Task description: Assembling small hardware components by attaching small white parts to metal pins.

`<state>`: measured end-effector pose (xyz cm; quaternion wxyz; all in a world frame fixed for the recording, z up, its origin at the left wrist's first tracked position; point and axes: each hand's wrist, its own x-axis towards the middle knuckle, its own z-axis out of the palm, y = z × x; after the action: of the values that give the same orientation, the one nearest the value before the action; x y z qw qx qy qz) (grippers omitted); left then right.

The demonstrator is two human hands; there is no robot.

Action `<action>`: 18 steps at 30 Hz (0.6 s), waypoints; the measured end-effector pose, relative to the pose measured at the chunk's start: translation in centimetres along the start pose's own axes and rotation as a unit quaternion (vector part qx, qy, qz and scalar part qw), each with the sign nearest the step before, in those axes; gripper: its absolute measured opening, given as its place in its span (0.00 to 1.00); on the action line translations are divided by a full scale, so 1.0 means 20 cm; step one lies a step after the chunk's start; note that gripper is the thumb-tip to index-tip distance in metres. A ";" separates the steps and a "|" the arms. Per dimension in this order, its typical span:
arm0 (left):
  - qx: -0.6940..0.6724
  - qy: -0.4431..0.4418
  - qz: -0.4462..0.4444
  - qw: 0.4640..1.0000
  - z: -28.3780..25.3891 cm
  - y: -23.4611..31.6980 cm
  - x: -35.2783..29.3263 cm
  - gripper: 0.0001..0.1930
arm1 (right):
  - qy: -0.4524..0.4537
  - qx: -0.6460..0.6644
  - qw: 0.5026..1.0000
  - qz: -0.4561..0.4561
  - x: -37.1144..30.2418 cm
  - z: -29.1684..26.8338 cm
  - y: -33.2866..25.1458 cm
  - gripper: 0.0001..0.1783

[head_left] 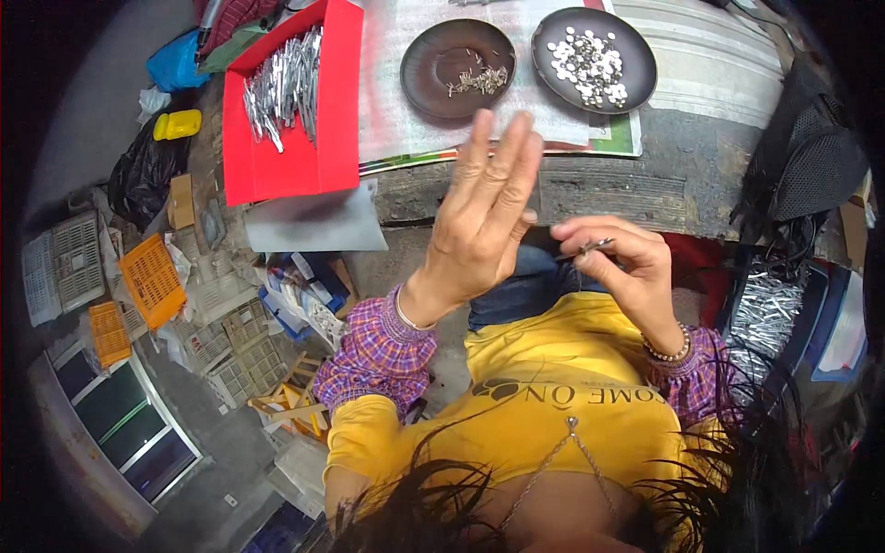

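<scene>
My left hand is raised at the near edge of the workbench, its fingers stretched out toward a brown plate. Nothing shows in it, though its palm side is partly hidden. On that plate lies a small heap of brass-coloured pins. To the right, my right hand pinches a small dark metal piece between thumb and fingers, over my lap; its exact kind is too small to tell. A dark plate beside the brown one holds many small round white and dark discs.
Left on the bench stands a red box of slim silver metal strips. At right, a dark bin holds silver metal pieces, below a black mesh bag. Orange baskets and grey crates sit on the left floor.
</scene>
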<state>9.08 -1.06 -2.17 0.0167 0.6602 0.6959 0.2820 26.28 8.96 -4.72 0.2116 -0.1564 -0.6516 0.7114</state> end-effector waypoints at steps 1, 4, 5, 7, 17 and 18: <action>0.042 -0.072 -0.008 0.996 -0.01 -0.01 -0.03 0.32 | 0.010 -0.012 1.000 -0.020 0.01 0.02 -0.01 0.05; 0.057 -0.067 -0.043 0.995 0.03 -0.01 -0.05 0.35 | -0.002 -0.042 0.998 -0.040 0.01 0.03 -0.02 0.06; 0.056 -0.067 -0.044 0.995 0.04 -0.01 -0.06 0.35 | -0.006 -0.054 0.998 -0.034 0.01 0.03 -0.02 0.06; 0.049 -0.082 -0.045 0.994 0.05 -0.01 -0.08 0.36 | -0.006 -0.057 0.998 -0.039 0.01 0.03 0.00 0.06; 0.056 -0.117 -0.058 0.990 0.08 -0.01 -0.09 0.38 | -0.010 -0.085 0.995 -0.041 0.01 0.04 0.02 0.07; 0.062 -0.120 -0.058 0.989 0.08 -0.01 -0.09 0.38 | -0.010 -0.085 0.995 -0.040 0.01 0.04 0.02 0.07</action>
<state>9.81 -2.20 -4.20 0.0756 0.6479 0.7418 0.1554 25.72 8.37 -4.94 0.2196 -0.1402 -0.7179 0.6456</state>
